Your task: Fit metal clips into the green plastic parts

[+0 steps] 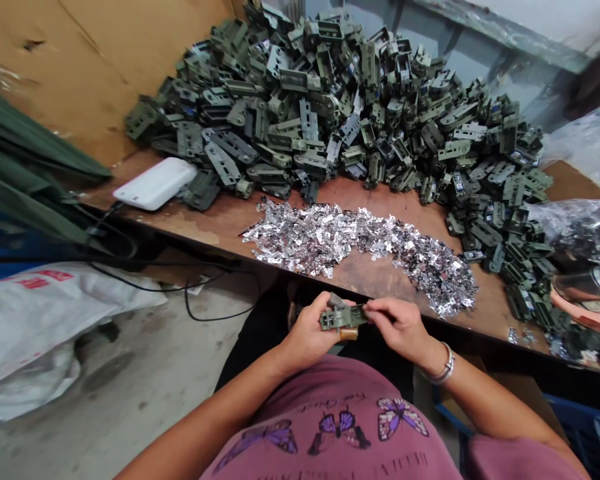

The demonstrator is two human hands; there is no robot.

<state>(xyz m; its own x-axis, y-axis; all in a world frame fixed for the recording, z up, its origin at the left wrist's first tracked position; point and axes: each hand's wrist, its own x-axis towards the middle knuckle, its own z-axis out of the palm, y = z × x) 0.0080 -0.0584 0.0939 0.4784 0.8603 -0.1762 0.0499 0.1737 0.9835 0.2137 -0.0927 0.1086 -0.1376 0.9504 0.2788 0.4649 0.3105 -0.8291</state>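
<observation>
Across the brown bench (pixel 375 277), a heap of dark green parts (pixel 310 107) lies behind a strip of shiny metal pieces (pixel 305 237). Just off the near edge, the left hand (pixel 307 333) grips a green housing (pixel 343 317), whose right end the right hand (pixel 403 327) pinches; whether those fingers hold a small piece, I cannot tell.

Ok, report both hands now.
Left hand: closed, holding a green part.
Right hand: fingers closed at the green part's end; what they pinch, if anything, cannot be told.
</observation>
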